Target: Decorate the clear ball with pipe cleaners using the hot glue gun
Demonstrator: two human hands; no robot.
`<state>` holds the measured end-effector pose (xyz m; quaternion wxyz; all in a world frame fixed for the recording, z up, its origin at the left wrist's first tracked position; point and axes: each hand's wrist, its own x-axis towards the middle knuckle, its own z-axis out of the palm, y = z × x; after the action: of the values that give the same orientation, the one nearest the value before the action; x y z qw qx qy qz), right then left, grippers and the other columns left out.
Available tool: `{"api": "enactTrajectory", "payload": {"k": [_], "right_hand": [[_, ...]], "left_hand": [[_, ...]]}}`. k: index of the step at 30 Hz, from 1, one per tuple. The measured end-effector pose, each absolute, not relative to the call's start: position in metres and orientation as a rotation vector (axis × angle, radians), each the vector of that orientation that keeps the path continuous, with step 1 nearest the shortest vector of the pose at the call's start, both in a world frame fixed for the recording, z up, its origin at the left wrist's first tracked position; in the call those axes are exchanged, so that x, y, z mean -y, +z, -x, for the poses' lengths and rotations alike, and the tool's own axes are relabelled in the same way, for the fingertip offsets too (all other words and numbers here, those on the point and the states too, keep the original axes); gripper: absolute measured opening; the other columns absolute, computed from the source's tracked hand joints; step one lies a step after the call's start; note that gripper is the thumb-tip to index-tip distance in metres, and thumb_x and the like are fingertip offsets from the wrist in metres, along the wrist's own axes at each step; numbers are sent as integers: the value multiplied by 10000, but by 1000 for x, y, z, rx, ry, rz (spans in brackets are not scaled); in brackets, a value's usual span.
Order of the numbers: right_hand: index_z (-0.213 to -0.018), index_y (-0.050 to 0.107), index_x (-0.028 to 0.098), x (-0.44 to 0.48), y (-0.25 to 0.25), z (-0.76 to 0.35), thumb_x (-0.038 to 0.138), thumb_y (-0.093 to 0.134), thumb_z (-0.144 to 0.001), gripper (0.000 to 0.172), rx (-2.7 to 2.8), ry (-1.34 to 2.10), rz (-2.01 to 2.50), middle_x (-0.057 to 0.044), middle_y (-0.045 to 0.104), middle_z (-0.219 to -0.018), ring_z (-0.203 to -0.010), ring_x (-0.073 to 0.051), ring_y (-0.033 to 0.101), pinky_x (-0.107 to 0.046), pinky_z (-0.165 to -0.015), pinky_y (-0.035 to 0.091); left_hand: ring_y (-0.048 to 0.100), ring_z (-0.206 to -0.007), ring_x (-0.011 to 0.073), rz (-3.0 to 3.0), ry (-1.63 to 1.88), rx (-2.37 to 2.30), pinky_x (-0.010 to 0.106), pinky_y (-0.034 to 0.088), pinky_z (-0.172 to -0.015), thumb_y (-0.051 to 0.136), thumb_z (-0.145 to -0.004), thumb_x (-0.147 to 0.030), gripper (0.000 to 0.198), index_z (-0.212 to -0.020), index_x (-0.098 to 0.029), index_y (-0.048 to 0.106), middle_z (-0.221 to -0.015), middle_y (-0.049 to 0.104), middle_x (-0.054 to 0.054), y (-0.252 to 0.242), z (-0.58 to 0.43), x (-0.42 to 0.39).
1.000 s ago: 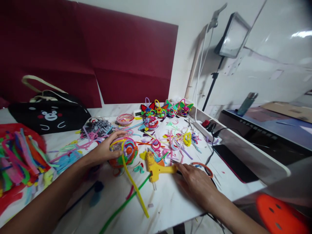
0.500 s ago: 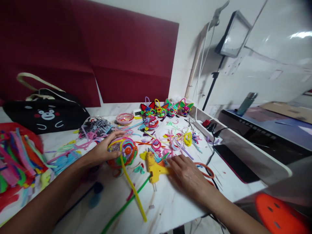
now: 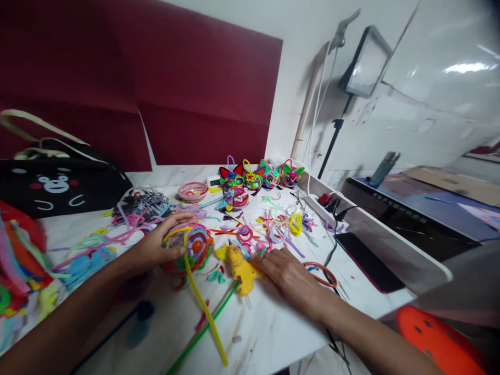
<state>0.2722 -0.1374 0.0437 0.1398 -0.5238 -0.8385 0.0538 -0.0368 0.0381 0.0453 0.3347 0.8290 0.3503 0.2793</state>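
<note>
Cupping the pipe-cleaner ball (image 3: pixel 194 246) from its left side, the left hand (image 3: pixel 156 247) curls its fingers around the coils, seemingly to steady it on the table (image 3: pixel 265 323). A loose yellow pipe cleaner (image 3: pixel 203 312) trails from it toward the near edge. Just right, the yellow glue gun (image 3: pixel 240 265) lies on its side. The right hand (image 3: pixel 291 273) rests flat, fingers loosely together, tips touching its handle without gripping. Far left, the black tote bag (image 3: pixel 58 182) lies slumped, contents hidden. What the small pink bowl (image 3: pixel 192 190) beyond the ball holds, I cannot tell.

The ball (image 3: pixel 190 249) is fuzzy pipe cleaner wire; the glue gun (image 3: pixel 239 264) is smooth yellow plastic; the table (image 3: pixel 269 323) looks glossy white.
</note>
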Motion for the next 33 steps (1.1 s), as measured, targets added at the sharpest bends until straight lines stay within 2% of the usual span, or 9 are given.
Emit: {"api": "enactTrajectory", "payload": {"k": [3,8,13,18,25,27,30,33], "right_hand": [[-1284,548,209,142,48,-283,103,435,-991,331,2292,207,1393,-66,667,-1069,-998,-189,590,-342,-894,451],[-1309,534,216,138,46,-314,196,522,-973,338,2101,188,1291,-85,670,-1123,-1022,-203,607,-344,-894,473],[-1248,599,230,125,37,-359,286,586,-928,325,1833,221,1420,-91,683,-1135,-980,-226,643,-349,-825,503],[-1125,680,211,112,28,-404,358,716,-809,350,1547,275,1495,-95,708,-1099,-981,-260,648,-404,-880,487],[-1048,669,195,113,30,-425,513,762,-730,459,1320,485,1402,-61,712,-928,-776,-188,642,-305,-671,517],[-1042,665,206,122,35,-419,500,771,-730,441,1275,534,1369,-47,702,-908,-737,-165,626,-278,-635,503],[-1030,682,220,139,44,-402,425,816,-714,399,1242,659,1315,-38,690,-927,-766,-157,622,-267,-657,502],[-1029,707,215,156,49,-376,323,840,-719,354,1217,1019,1200,-34,686,-931,-790,-144,623,-255,-699,499]], "left_hand": [[584,-1178,362,-2148,712,-917,344,559,-874,691,-702,-620,794,-1359,-245,451,-1393,537,46,45,37,-38],[622,-1135,324,-2142,644,-965,324,566,-858,678,-691,-630,854,-1389,-213,419,-1443,493,107,46,39,-41],[645,-1110,294,-2118,620,-1030,300,562,-864,680,-654,-654,875,-1370,-218,429,-1391,540,97,49,35,-39],[627,-1133,282,-2031,696,-1023,281,550,-876,676,-665,-638,822,-1347,-244,443,-1356,559,63,55,27,-25],[641,-1101,282,-2028,685,-1069,291,560,-844,660,-659,-609,789,-1331,-247,459,-1326,577,54,60,24,-20],[646,-1089,278,-2034,682,-1076,291,558,-848,661,-653,-605,791,-1330,-248,458,-1312,587,55,60,24,-20],[641,-1098,285,-2043,685,-1090,289,558,-844,665,-647,-607,784,-1318,-253,469,-1327,583,56,60,23,-20],[643,-1089,285,-2045,680,-1076,292,555,-855,677,-644,-597,795,-1326,-248,464,-1326,581,59,59,24,-22]]}}
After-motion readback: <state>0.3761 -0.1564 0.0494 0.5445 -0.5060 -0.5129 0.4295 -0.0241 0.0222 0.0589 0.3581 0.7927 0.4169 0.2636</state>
